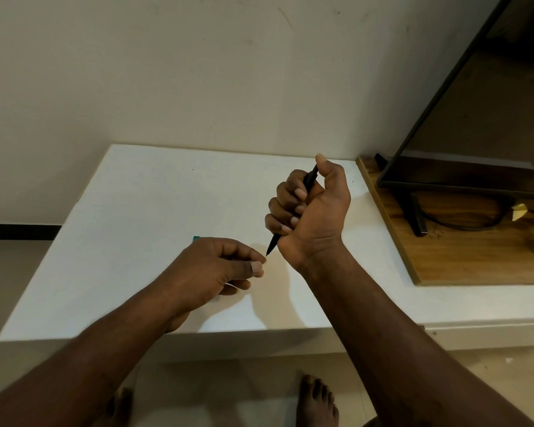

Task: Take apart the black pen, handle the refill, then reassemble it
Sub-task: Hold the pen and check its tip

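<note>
Bare feet [318, 402] on the floor at bottom of view, w/ both forearms reaching up from there over the white surface [142, 211]. Left hand [216, 269] hovers low above the surface, fingers loosely curled, thumb and forefinger tips pinched near each other; can't tell if the grip has anything in it, too small to see. A bit of something teal [196, 238] pokes out behind its knuckles. Right hand [309, 208] is raised just beside and beyond the left, grip clenched in a fist around the black pen [308, 183]; thumb on the top end, tip sticking out below the fist, pointing down-left, nearly touching the left forefinger. Further right, wooden board [463, 251] on the surface w/ a dark monitor [475, 124], stand and cable. Plain wall [198, 72] behind.
</note>
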`<action>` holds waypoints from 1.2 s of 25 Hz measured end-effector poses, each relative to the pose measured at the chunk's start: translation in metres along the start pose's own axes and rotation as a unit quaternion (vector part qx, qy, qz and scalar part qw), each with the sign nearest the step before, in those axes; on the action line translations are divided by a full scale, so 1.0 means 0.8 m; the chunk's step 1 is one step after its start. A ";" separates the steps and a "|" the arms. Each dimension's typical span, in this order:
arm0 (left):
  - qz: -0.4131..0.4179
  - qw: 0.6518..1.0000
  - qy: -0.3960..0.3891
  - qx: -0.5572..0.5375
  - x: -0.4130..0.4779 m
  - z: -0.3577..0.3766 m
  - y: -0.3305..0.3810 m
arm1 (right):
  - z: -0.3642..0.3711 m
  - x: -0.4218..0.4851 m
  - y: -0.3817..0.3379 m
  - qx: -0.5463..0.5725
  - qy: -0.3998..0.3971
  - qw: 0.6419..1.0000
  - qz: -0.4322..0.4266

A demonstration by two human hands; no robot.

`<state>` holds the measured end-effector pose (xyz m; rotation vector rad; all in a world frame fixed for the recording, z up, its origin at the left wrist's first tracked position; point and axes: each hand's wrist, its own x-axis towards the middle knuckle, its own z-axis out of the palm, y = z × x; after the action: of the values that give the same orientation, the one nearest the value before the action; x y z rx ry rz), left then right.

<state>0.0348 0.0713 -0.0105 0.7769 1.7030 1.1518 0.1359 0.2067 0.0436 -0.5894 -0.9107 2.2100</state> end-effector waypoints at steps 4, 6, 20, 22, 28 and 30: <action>-0.001 1.000 0.000 0.000 -0.001 0.000 0.000 | 0.000 0.000 0.001 -0.010 0.004 1.000 -0.011; -0.001 1.000 0.002 0.002 -0.001 0.001 0.001 | 0.001 0.000 0.000 -0.007 0.006 1.000 -0.013; -0.006 1.000 0.010 0.000 -0.004 0.003 0.004 | 0.003 -0.002 0.001 0.002 0.007 1.000 -0.006; -0.006 1.000 0.009 0.000 -0.004 0.003 0.004 | 0.002 -0.002 0.001 0.001 0.006 1.000 -0.009; -0.006 1.000 0.005 0.000 -0.002 0.001 0.002 | 0.003 -0.001 0.001 0.001 0.005 1.000 -0.004; -0.006 1.000 0.007 0.001 -0.002 0.001 0.001 | 0.003 -0.001 0.001 0.001 0.005 1.000 -0.006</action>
<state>0.0364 0.0710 -0.0093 0.7617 1.7180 1.1495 0.1346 0.2043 0.0450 -0.5917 -0.9042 2.1948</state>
